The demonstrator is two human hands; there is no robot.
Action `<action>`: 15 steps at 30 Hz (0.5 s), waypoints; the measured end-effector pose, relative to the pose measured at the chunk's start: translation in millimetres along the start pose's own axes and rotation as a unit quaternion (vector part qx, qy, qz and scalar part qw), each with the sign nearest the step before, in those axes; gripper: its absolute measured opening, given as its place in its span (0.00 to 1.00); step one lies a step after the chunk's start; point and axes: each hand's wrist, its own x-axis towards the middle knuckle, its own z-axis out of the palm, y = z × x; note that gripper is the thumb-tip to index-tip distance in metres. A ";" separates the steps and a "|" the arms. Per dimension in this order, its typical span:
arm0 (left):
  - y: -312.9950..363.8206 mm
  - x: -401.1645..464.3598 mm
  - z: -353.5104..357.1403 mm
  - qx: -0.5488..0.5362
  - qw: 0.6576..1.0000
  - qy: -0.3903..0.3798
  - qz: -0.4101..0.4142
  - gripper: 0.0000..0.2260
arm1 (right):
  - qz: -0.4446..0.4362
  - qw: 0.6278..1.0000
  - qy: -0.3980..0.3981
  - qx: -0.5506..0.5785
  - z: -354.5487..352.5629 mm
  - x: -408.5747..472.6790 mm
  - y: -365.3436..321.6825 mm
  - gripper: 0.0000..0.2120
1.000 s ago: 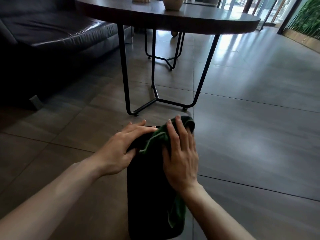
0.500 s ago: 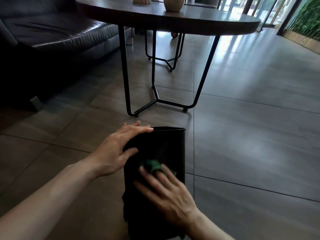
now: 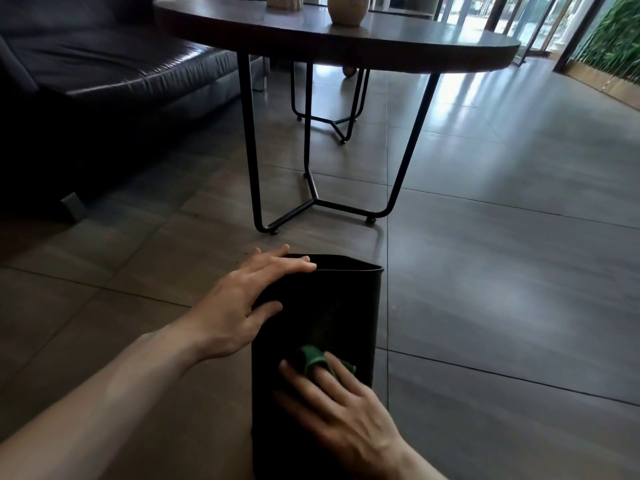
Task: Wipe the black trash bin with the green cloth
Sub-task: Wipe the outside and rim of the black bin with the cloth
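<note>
The fingers (image 3: 323, 370) of the right hand (image 3: 341, 415) lie spread and flat, pressing the green cloth (image 3: 313, 358) against the near wall of the black trash bin (image 3: 341, 306). Only a small fold of the cloth pokes out between and ahead of the fingertips; the rest is hidden under the palm. The left hand (image 3: 247, 306) rests on the bin's upper left corner, its fingers loosely spread over the rim and its thumb against the near wall, holding nothing but the bin itself, and seemingly steadying it.

The bin stands upright on the tiled floor (image 3: 502, 289), just short of the legs of the round counter (image 3: 346, 39), with a dark sofa (image 3: 104, 71) well apart to the left. Its long axis runs from the rim, farthest from the person, down toward the base, hidden at the lower edge of the view. The cloth sits about midway along that wall, so unwiped-looking surface lies both ahead of the fingertips toward the rim and back under the wrist. The right hand is the one on the cloth and nearer the base; a stroke along the long axis seems the natural next pass.
</note>
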 end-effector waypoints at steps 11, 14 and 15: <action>4.1 2.6 2.0 0.000 1.000 0.006 0.000 0.35 | 0.226 0.969 0.092 0.047 -18.8 53.7 23.8 0.23; 4.5 0.6 -0.1 -0.002 1.000 0.004 -0.008 0.33 | 0.118 0.991 0.048 0.028 -6.9 14.2 -2.0 0.24; 4.9 0.0 -0.5 -0.003 1.000 0.004 -0.010 0.33 | 0.093 0.995 0.035 0.024 -5.9 5.5 -6.2 0.23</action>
